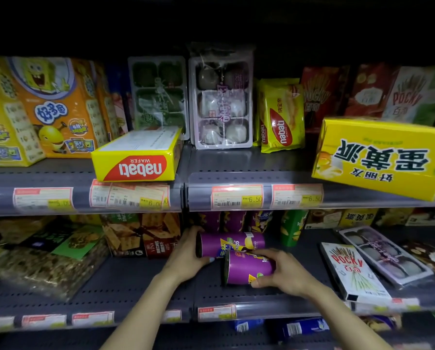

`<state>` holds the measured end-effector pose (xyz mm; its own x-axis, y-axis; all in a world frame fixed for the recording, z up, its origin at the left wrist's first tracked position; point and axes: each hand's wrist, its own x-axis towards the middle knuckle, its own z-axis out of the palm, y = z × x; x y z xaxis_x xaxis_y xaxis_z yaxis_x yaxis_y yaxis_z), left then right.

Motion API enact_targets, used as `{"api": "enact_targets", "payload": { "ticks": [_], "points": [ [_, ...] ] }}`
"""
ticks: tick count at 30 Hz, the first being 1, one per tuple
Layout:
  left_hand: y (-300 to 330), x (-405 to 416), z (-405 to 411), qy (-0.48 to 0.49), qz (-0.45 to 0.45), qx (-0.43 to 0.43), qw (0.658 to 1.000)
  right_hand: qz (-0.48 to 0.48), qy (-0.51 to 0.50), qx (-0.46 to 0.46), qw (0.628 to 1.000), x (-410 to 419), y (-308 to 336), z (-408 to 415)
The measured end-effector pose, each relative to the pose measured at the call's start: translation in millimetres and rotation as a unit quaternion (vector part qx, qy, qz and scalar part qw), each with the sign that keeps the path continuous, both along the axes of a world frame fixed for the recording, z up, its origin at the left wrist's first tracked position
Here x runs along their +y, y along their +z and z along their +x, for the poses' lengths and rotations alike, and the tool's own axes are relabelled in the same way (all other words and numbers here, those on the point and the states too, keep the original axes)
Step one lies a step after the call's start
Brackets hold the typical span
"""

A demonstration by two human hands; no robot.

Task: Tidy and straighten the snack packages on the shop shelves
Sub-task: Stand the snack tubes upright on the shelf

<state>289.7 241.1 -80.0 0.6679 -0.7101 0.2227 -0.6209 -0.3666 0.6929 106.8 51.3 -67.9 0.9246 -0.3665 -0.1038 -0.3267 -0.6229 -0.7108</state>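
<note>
My left grip [186, 253] curled around the end of a purple chip can [233, 243] lying on its side on the lower shelf [135, 281]. My right grip [280, 270] clasped a second purple can [246, 267], also toppled, just in front of the first.

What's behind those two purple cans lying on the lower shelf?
Behind the two purple snack cans stand more purple cans upright and a green can to their right. The upper shelf's edge hides their tops, and anything deeper is dark.
</note>
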Motion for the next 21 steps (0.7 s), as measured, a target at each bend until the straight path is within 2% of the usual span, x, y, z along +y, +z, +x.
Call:
{"api": "enact_targets", "payload": {
  "ticks": [3, 6, 12, 21],
  "points": [
    [16, 3, -6, -0.008, -0.051, 0.01, 0.999, 0.041, -0.005, -0.033, 0.999, -6, 5, -7],
    [34, 9, -10, 0.004, -0.124, 0.063, 0.99, 0.094, -0.039, -0.089, 0.991, -13, 11, -14],
    [53, 16, -22, 0.057, -0.243, 0.089, 0.964, 0.207, -0.109, -0.222, 0.947, -6, 10, -7],
    [54, -6, -38, 0.054, -0.279, 0.088, 0.955, 0.254, -0.102, -0.254, 0.928, 15, -10, 13]
  ]
}}
